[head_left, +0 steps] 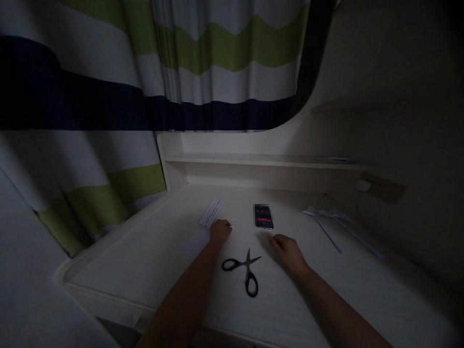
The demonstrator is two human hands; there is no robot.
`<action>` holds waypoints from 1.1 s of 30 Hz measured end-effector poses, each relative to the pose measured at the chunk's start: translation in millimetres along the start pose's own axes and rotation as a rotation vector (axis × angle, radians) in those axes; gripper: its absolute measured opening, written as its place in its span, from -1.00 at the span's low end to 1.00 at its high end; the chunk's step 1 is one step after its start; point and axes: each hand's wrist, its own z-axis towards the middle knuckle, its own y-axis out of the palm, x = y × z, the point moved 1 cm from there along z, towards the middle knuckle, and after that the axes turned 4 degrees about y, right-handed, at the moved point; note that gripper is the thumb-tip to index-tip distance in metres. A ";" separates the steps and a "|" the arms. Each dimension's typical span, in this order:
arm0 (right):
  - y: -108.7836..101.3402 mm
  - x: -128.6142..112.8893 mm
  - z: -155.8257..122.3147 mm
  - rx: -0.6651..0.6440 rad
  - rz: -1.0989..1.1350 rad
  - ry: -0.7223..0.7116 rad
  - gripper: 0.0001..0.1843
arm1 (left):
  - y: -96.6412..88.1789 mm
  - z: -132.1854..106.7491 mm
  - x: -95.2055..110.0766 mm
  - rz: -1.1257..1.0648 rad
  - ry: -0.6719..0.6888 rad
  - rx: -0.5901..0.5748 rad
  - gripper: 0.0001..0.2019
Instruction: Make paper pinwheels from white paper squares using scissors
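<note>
My left hand (220,233) rests on the desk with its fingers curled together. A small pale tip shows at its fingertips, too faint to name. Just beyond that hand lie several narrow white paper strips (211,213) side by side, and a pale sheet of paper (195,242) is partly under the wrist. My right hand (288,252) hovers at or just above the desk, fingers bent and thumb side pointing left; anything in its pinch is hidden. Between my forearms, scissors (248,262) with black handles lie with their blades apart.
A phone (264,216) with a lit, partly blurred screen lies beyond my hands. More long paper strips (328,220) lie loosely crossed at the right. Along the back runs a shelf (246,160); a plug (363,185) sits in a wall socket. Striped curtains (232,53) hang behind.
</note>
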 end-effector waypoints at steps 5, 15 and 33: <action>-0.7 -0.7 -0.4 -0.016 0.005 -0.004 -0.50 | -1.5 -0.1 1.7 -0.013 -0.012 -0.009 -0.78; -0.5 -0.2 0.2 -0.039 0.018 -0.001 -0.52 | -2.1 1.5 -0.3 -0.079 -0.027 -0.008 -0.81; 4.2 6.4 -0.6 -0.093 0.027 -0.019 -0.48 | -21.3 3.4 3.8 -0.097 -0.056 0.085 -0.73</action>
